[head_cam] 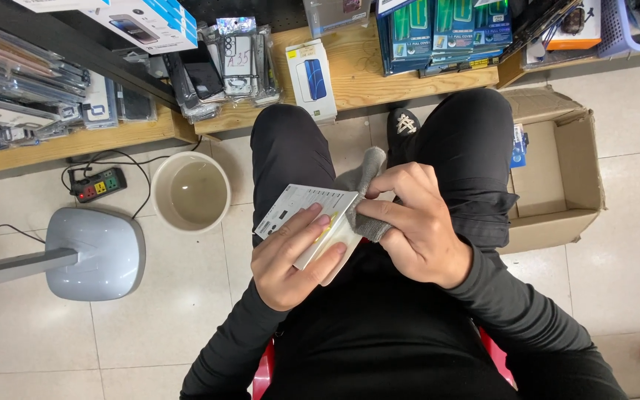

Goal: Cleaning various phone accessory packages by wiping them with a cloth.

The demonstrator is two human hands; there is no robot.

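- Left hand (294, 255): closed round a flat white packet (311, 222), thumb lying across its printed back, fingers curled under the near edge. The packet sits tilted over the person's lap, its far corner pointing toward the worktop.
- Right hand (416, 226): fingers bunched and pinched shut on a grey cloth (368, 189), pressing it against the right-hand edge of the white packet. Cloth and packet touch; a loose end of the cloth sticks up beyond the knuckles.
- Person: seated on a red stool (264, 370), dressed in black, knees apart, one black shoe (403, 126) showing between them on the tiled floor (150, 326).
- Wooden worktop (357, 70): runs along the far side, just beyond the knees. It carries a white phone-accessory box (311, 78) standing at the edge, clear phone cases in bags (242, 59) to its left, and stacks of blue-green screen-protector packs (438, 33) to its right.
- Cream round bucket (190, 191): on the floor to the left of the person's knee, near the worktop.
- Black power strip (99, 185): on the floor just left of the bucket, cable trailing.
- Grey fan base (96, 254): on the floor, further left.
- Open cardboard box (557, 170): on the floor, just beside the right leg.
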